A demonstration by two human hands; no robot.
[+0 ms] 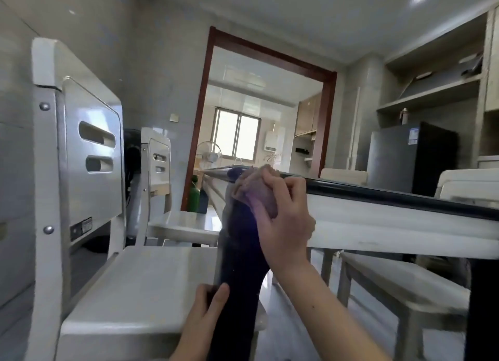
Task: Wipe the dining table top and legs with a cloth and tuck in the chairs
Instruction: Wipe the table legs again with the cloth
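A low view, from beside the dark, glossy, upright table leg (240, 255) at the near corner of the dining table. The right hand (286, 215) clenched a crumpled pale pink cloth (259, 196) and pressed it against the top of that leg, just under the table's black glass edge (391, 196) and white wooden apron. The left hand (205, 314) grasped the same leg lower down, thumb across its front. The cloth looked soft, light and limp, so it would likely bunch and slip unless held in a full fist with a flat pad kept against the surface. The leg looked stiff, smooth and probably slippery, best wrapped from 2 sides for a downward stroke. Just left of the leg stood 1 white wooden chair (140, 287), pulled out, its seat touching or nearly touching the leg and likely crowding that side of it. A 2nd white chair (159, 161) stood beyond the leg to the left, also untucked. Right of the leg, another white seat (399, 277) sat partly under the table. Far behind the leg were a brown-framed doorway (199, 117), a green bottle (194, 198) on the floor and, off to the right, a dark fridge (413, 155).
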